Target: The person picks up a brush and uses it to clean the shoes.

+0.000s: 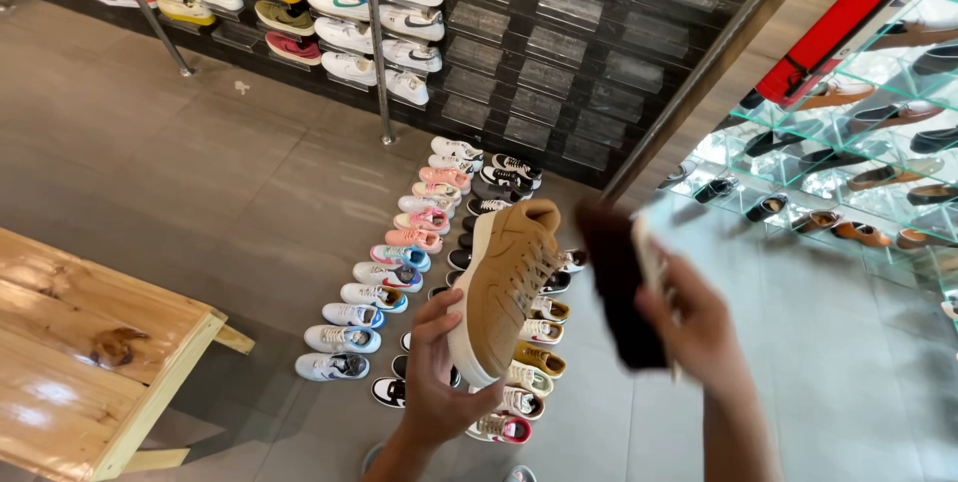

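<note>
— What can be seen from the head camera?

— A person's left hand point(439, 382) is raised over a grey tiled floor point(180, 173), fingers closed around the heel end of a tan suede lace-up sneaker with a white sole point(507, 277). The shoe is held up in the air, toe pointing away, laces facing right.

— And the other hand?

— The right hand point(699, 327) is just beside the shoe, clasped around a dark brown brush with a pale handle point(621, 287). The brush is blurred; I cannot tell whether it touches the suede.

— What lies around them?

— Below the shoe, two long rows of sneakers point(399, 262) in white, pink, blue and black stand on the floor. A glossy light wooden bench point(90, 342) sits at the left. A dark wall rack of sneakers point(329, 3) runs along the back, and glass shelves with leather shoes point(858, 163) stand at the right.
</note>
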